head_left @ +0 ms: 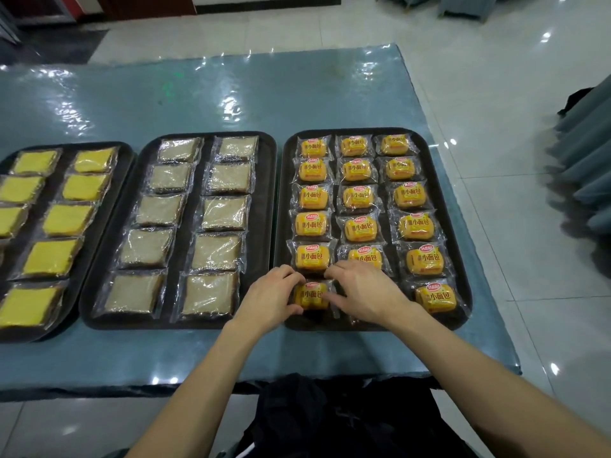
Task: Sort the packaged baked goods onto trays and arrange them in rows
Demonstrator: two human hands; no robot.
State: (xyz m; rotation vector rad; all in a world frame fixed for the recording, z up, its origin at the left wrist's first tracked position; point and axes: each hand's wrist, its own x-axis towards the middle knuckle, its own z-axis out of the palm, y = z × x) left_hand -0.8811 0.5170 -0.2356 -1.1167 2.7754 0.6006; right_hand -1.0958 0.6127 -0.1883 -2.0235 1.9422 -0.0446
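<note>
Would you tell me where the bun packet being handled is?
Head view: bun packet lies in the near-left corner of the right tray, between left hand and right hand.

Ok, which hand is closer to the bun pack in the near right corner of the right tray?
Right. The right hand sits just left of that corner pack; the left hand is farther left, across the held pack.

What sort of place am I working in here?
Probably a canteen or banquet-style hall: a long table under glossy blue plastic, a shiny tiled floor, seemingly fabric-covered chairs at right, and black trays of wrapped baked goods.
</note>
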